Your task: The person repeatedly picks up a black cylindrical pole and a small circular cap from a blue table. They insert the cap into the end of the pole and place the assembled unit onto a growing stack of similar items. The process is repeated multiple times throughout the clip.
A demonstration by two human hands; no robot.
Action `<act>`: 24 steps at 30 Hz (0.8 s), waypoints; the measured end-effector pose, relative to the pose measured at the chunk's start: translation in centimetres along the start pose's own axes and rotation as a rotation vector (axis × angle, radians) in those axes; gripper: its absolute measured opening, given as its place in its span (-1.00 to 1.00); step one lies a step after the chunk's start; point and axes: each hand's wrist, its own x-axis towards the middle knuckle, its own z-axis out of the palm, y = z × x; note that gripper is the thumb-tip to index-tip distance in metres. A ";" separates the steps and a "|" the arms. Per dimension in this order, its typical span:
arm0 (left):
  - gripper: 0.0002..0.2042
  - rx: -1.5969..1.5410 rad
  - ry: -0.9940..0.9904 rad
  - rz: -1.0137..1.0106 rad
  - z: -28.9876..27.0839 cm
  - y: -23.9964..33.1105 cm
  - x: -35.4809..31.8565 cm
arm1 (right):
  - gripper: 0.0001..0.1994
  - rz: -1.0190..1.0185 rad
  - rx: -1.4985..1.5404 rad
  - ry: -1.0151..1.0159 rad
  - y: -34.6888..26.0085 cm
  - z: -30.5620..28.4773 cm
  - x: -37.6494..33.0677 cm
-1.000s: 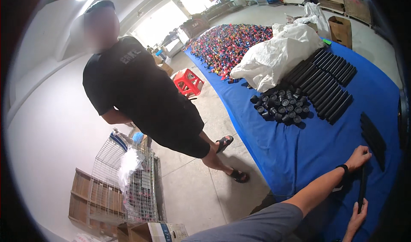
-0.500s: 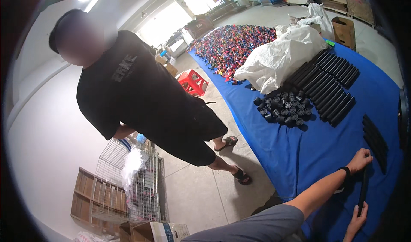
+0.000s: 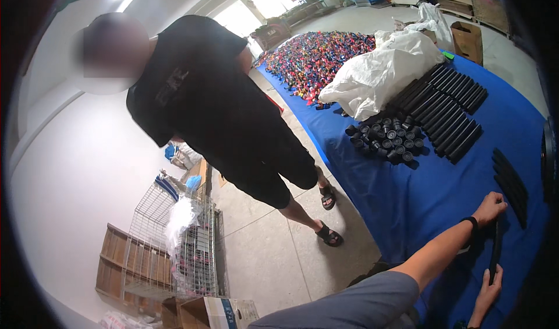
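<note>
My left hand [image 3: 491, 208], with a black band at its wrist, is closed around the upper end of a slim black tube [image 3: 496, 244]. At the tube's lower end, my right hand [image 3: 488, 294] grips it with thumb and fingers. The tube slants over the blue cloth between both hands. Just beyond my left hand lies a small fanned group of black tubes [image 3: 510, 187]. Farther up the table are rows of black tubes [image 3: 454, 132], and beside them sits a cluster of round black caps [image 3: 389, 141].
A white sack [image 3: 378, 73] and a heap of small multicoloured pieces [image 3: 320, 58] cover the far part of the blue cloth [image 3: 372, 195]. Left of the table stands a person in black [image 3: 215, 113]. A wire cage [image 3: 169, 241] and a cardboard box [image 3: 204, 314] are at lower left.
The person in black has stepped and turned, now hiding most of the red stool. My hands keep hold of the tube in nearly the same place.
</note>
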 end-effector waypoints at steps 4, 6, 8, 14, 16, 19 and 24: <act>-0.77 0.026 -0.016 0.007 -0.7 -0.1 -0.1 | -0.65 0.015 -0.039 0.011 0.6 0.3 0.3; -0.76 -0.045 -0.034 -0.001 -0.5 0.5 -0.1 | -0.65 -0.061 -0.084 0.084 3.0 0.7 0.1; -0.76 -0.084 -0.047 -0.017 -0.3 1.0 -0.3 | -0.64 -0.012 -0.014 0.081 3.1 0.6 -0.1; -0.78 -0.105 -0.088 -0.029 -1.6 2.0 -1.4 | -0.61 0.083 0.023 -0.061 0.8 -0.3 0.2; -0.78 -0.145 -0.134 -0.066 -1.8 3.2 -1.6 | -0.61 0.087 0.063 -0.030 1.2 -0.6 0.1; -0.77 -0.160 -0.147 -0.063 -2.3 3.3 -1.6 | -0.62 0.111 0.120 -0.036 0.4 -0.3 0.2; -0.75 -0.277 -0.196 -0.053 -2.6 2.8 -1.7 | -0.69 0.188 0.096 -0.062 -3.9 -0.3 -0.2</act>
